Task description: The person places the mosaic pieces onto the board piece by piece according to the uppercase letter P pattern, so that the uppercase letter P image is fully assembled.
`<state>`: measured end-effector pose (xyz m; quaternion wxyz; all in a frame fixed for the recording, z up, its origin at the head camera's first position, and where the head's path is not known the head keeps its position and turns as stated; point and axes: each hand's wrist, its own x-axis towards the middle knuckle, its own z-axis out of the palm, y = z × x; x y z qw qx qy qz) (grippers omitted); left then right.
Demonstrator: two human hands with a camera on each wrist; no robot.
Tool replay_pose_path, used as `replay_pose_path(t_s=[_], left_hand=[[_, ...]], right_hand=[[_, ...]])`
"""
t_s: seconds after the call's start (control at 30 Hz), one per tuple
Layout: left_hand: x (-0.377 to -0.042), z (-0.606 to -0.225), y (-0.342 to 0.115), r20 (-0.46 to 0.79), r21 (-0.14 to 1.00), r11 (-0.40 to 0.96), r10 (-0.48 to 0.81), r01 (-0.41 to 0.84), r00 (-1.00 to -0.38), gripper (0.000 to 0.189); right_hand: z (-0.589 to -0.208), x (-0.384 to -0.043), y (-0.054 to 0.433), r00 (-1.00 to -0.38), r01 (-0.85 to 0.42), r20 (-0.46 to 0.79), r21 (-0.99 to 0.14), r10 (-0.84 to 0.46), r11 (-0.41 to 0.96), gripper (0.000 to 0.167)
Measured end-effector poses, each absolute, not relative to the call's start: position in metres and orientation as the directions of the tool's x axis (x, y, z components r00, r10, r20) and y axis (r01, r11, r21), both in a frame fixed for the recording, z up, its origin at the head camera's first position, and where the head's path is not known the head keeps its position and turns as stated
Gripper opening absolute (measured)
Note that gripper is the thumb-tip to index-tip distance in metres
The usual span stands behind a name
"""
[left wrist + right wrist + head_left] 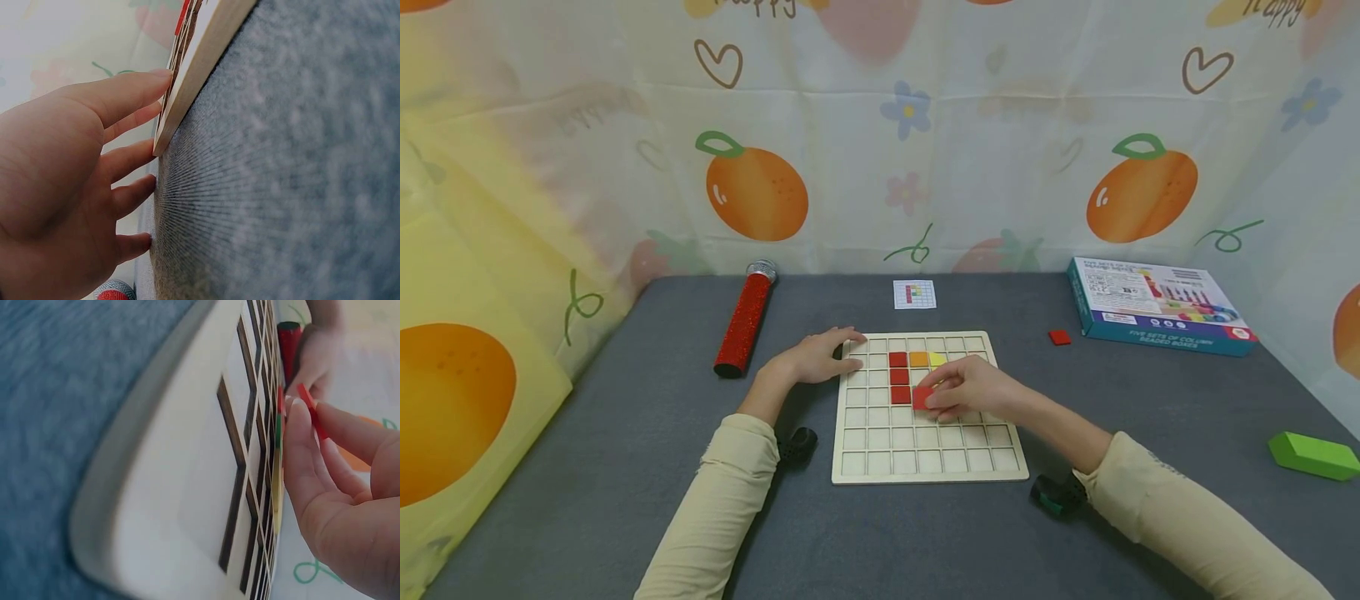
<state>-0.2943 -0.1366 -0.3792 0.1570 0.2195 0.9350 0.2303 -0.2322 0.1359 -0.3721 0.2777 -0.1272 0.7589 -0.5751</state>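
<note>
A pale wooden grid board (pixel 860 463) lies flat on the grey table. Three red tiles (pixel 899 375) form a column in its squares, with an orange tile (pixel 918 359) and a yellow tile (pixel 937 359) to the right of the top one. Between thumb and fingers my right hand (pixel 973 388) pinches a red square tile (pixel 922 398), tilted over the board beside the lowest red one. That hand covers some squares; a green tile (pixel 278 429) shows under it in the right wrist view. Fingers spread, my left hand (pixel 814 357) touches the board's upper left edge.
A small printed pattern card (pixel 914 294) lies behind the board. To the left is a red glittery microphone (pixel 746 321). A loose red tile (pixel 1060 337) lies near a teal-edged box (pixel 1161 304) at the back right. A green block (pixel 1313 456) sits at the far right.
</note>
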Motion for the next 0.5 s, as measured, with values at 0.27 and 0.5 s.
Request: replay_pose_path(t_s=[0.27,0.5], left_hand=[[-0.295,-0.380,-0.136,-0.199,0.492,0.805,0.474,0.330,-0.858,0.048],[-0.294,-0.379,-0.136,-0.194,0.489,0.807,0.471,0.332,-0.860,0.048]], right_hand=[[-0.375,-0.230,0.126,-0.820,0.133,-0.293,-0.934,-0.493,0.333,0.031],[-0.375,-0.228,0.119,-0.812,0.169,-0.327,-0.925,-0.483,0.341,0.028]])
